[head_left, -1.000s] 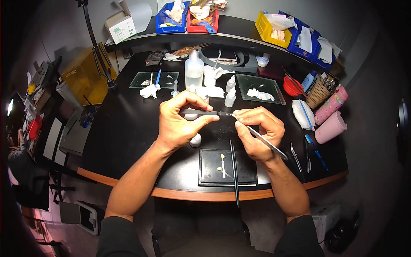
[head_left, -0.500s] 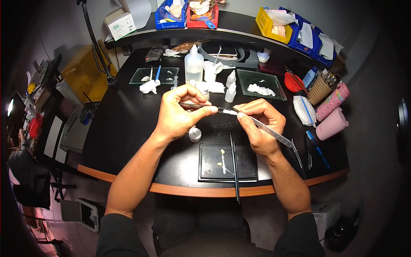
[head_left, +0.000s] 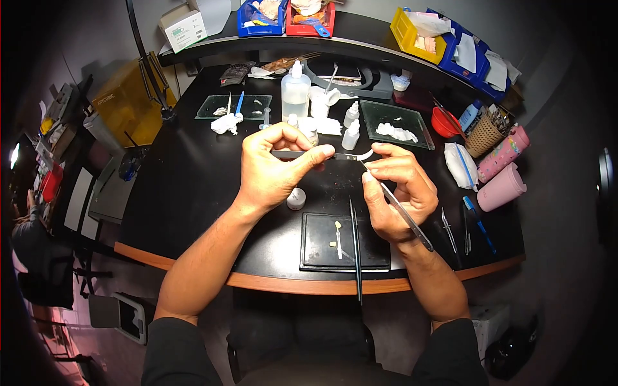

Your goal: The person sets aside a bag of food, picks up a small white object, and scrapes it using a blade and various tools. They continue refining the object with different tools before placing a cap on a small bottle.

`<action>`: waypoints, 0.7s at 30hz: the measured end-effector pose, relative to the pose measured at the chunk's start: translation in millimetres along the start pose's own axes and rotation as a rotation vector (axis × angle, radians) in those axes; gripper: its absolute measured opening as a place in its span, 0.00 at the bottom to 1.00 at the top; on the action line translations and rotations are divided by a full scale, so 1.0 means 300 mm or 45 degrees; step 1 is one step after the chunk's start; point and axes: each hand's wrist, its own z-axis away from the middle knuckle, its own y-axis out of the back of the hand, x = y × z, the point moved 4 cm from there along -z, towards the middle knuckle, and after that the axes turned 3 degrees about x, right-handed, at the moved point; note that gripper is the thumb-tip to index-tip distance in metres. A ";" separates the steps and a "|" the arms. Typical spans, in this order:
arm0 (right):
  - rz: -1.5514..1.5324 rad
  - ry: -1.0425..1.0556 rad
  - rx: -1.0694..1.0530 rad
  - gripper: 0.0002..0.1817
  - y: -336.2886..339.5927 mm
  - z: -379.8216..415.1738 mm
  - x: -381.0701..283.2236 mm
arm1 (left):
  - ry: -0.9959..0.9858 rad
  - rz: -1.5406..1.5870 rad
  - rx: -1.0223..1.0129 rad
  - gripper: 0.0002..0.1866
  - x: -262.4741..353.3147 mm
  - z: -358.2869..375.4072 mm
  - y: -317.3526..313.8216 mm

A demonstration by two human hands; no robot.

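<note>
My left hand (head_left: pixel 277 164), closed, pinches a dark-handled knife (head_left: pixel 346 157) held level above the desk. Its metal end points right and finishes in a curved, light-looking blade by my right fingertips. In my right hand (head_left: pixel 402 190) is a scalpel with a flat metal handle (head_left: pixel 410 222), its thin tip close under that curved blade. Below the hands lies a black square plate (head_left: pixel 312 248) bearing two small yellowish tooth-shaped pieces (head_left: pixel 338 226) and thin pale sticks. A slim dark brush-like tool (head_left: pixel 356 257) rests across the plate and over the desk edge.
A small white jar (head_left: pixel 296 199) stands under my left wrist. Behind are a large clear bottle (head_left: pixel 295 93), dropper bottles (head_left: pixel 351 136) and glass slabs (head_left: pixel 421 132). Right hold a red bowl (head_left: pixel 444 122), a pink cup (head_left: pixel 502 188) and a blue toothbrush (head_left: pixel 479 225). A person (head_left: pixel 38 225) sits far left.
My right hand has opened up slightly and turned, so the scalpel now points more steeply downward at its handle end. The knife's curved blade now shows beyond my left fingers.
</note>
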 end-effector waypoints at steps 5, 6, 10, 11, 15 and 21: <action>0.048 0.045 -0.029 0.09 -0.002 -0.009 -0.016 | 0.080 0.007 0.001 0.11 0.016 0.004 0.002; 0.074 0.079 -0.047 0.09 -0.002 -0.015 -0.021 | 0.064 0.013 0.007 0.11 0.011 0.005 0.003; 0.098 0.107 -0.050 0.09 0.001 -0.018 -0.023 | -0.088 -0.027 -0.004 0.12 0.003 0.001 0.004; 0.093 0.108 -0.048 0.09 0.002 -0.018 -0.022 | -0.042 -0.034 -0.010 0.12 0.017 0.001 0.003; 0.108 0.114 -0.066 0.09 0.005 -0.021 -0.017 | 0.030 -0.072 -0.012 0.12 0.023 0.002 0.003; 0.137 0.107 -0.187 0.08 -0.001 -0.027 -0.017 | 0.078 -0.074 -0.012 0.12 0.021 -0.006 0.019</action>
